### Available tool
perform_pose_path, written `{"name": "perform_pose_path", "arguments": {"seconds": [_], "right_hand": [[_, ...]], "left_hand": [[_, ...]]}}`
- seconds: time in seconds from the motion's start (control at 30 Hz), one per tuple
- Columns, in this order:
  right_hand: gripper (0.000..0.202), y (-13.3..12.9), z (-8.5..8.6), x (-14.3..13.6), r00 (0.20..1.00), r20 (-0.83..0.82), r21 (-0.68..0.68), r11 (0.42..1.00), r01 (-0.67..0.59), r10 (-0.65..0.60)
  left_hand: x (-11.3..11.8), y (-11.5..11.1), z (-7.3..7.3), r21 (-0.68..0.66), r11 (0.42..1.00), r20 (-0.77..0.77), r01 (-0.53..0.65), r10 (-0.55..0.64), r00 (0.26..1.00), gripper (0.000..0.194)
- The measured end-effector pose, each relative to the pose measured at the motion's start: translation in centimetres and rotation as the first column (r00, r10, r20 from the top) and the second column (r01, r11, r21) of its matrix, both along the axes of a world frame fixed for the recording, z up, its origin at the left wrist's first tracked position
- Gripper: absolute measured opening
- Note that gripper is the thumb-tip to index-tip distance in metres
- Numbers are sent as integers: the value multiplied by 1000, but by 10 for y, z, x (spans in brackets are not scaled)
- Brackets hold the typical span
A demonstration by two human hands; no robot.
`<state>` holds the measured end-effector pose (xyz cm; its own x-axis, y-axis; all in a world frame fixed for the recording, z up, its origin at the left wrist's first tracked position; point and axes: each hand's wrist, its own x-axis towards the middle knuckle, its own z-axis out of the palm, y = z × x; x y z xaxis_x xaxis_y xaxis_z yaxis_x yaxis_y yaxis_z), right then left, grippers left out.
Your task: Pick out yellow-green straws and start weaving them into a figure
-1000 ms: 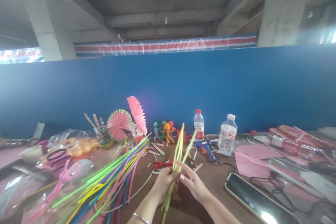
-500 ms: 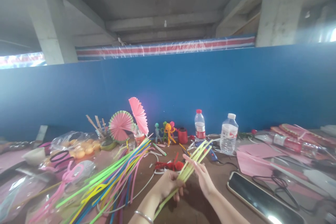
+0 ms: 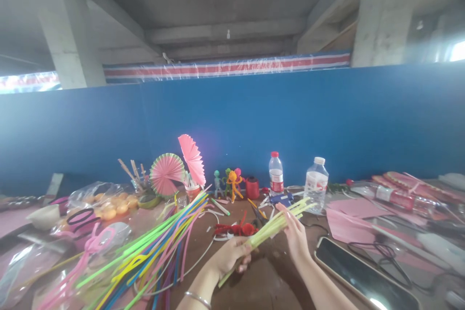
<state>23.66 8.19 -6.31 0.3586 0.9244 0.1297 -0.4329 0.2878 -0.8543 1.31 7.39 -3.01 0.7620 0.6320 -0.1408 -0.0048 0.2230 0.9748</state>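
Note:
A loose bundle of long pale yellow stems, which look like pipe cleaners, slants up to the right in front of me. My left hand is closed around its lower part, with the short ends sticking out below the fist. A bracelet circles my left wrist. Against the upper part of the bundle lies my right hand, its fingers stretched out; where its thumb is I cannot tell. Behind the bundle, a red fuzzy piece rests on the brown table.
Coloured stems fan out at left. Pink paper fans, small fuzzy figures and two bottles stand along the blue partition. A blue glue gun lies behind the bundle; a phone is at right.
The bundle has tilted lower to the right, and its tips now reach the clear bottle. My right hand has shifted slightly right with it; my left hand keeps its hold.

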Motion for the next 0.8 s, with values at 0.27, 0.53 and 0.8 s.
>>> {"name": "perform_pose_path", "arguments": {"seconds": [0.27, 0.53, 0.8], "right_hand": [[51, -2, 2, -7, 992, 87, 21, 995, -93, 91], [48, -14, 13, -20, 934, 279, -15, 973, -230, 225], [57, -15, 14, -26, 927, 274, -13, 964, -264, 258]], "left_hand": [[-5, -1, 9, -25, 997, -14, 74, -74, 997, 45], [0, -5, 8, 20, 999, -132, 36, -33, 991, 40], [3, -5, 9, -19, 1000, -121, 0, -2, 993, 41]]}}
